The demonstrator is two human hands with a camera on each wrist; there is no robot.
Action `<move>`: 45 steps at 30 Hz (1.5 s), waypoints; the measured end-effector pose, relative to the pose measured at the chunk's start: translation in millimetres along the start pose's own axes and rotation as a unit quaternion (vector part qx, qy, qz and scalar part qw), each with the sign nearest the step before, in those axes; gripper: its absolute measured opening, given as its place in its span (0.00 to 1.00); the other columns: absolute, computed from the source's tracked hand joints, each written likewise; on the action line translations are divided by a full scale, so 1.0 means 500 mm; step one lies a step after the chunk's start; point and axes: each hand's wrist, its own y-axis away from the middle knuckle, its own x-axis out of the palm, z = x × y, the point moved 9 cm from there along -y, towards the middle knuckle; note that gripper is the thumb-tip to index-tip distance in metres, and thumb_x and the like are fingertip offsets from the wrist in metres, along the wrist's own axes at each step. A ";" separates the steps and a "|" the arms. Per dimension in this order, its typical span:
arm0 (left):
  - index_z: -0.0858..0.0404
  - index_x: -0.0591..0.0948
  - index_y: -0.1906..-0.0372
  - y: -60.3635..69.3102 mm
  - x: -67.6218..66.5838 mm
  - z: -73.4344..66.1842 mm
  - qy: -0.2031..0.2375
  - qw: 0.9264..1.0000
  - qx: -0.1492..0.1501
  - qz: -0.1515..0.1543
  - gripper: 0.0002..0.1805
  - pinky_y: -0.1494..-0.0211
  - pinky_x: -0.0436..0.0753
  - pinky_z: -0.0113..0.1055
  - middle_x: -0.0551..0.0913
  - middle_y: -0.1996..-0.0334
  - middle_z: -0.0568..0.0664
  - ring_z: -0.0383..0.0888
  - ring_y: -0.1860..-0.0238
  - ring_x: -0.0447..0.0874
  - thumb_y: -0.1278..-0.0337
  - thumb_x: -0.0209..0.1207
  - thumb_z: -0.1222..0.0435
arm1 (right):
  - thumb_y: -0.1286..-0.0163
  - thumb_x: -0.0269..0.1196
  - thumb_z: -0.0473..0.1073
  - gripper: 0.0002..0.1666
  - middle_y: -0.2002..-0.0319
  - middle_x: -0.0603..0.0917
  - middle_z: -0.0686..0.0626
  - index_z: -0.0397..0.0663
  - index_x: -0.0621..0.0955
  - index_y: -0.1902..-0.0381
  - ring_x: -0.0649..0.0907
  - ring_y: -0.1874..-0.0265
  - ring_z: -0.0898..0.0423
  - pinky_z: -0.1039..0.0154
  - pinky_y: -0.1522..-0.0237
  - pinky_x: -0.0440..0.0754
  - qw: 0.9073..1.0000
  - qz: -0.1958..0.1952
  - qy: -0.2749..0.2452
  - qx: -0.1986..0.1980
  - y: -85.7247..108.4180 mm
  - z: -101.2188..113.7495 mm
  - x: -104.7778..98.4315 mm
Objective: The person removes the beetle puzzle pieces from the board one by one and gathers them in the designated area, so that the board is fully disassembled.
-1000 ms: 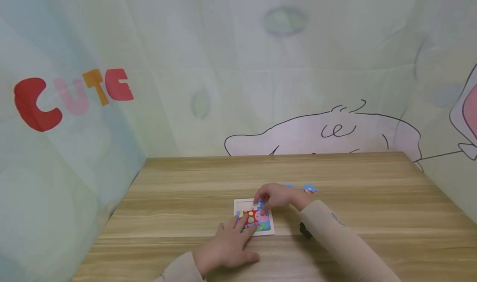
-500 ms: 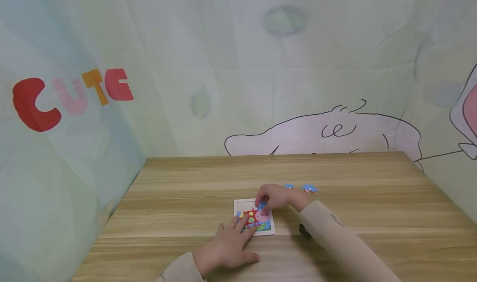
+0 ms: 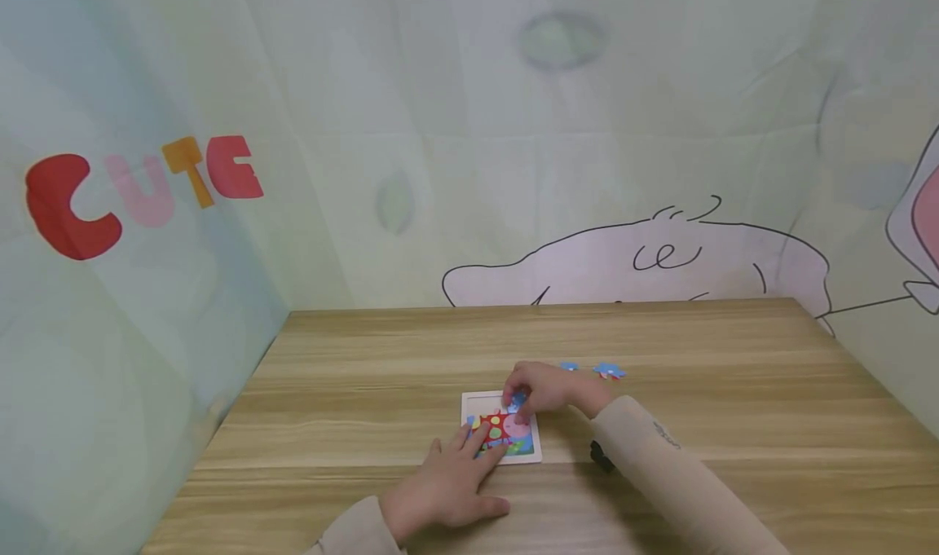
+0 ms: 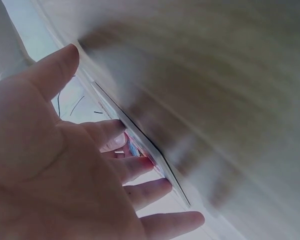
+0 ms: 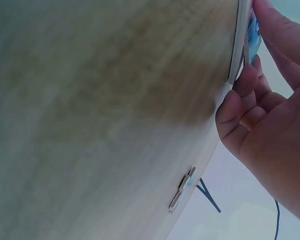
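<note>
A small jigsaw puzzle in a white frame (image 3: 538, 445) lies on the wooden table; its picture has a pink head and a red spotted body. My left hand (image 3: 451, 482) rests its spread fingertips on the puzzle's near left part. At the far right corner, my right hand (image 3: 546, 386) pinches a blue puzzle piece (image 3: 517, 401) between thumb and fingers. In the right wrist view this blue piece (image 5: 253, 40) stands tilted at the frame's edge. The right fingers partly hide that corner. Bare white backing shows at the puzzle's far left.
Beyond my right wrist lie loose blue puzzle pieces (image 3: 609, 371), one of them partly hidden by the hand. A small black object (image 3: 601, 456) shows beside the right sleeve. A printed cloth backdrop (image 3: 440, 213) stands behind and left of the table (image 3: 367, 359).
My right hand has shifted very slightly at the far right corner, still pinching the blue puzzle piece. The left hand stays in place on the puzzle.
</note>
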 end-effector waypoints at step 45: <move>0.51 0.67 0.29 -0.004 0.004 0.002 0.004 1.000 0.005 0.001 0.41 0.36 0.57 0.70 0.56 0.26 0.56 0.62 0.26 0.49 0.45 0.56 0.37 | 0.39 0.68 0.37 0.09 0.63 0.83 0.54 0.50 0.81 0.61 0.78 0.62 0.58 0.57 0.51 0.76 0.998 0.005 -0.057 -0.017 0.017 -0.018 -0.026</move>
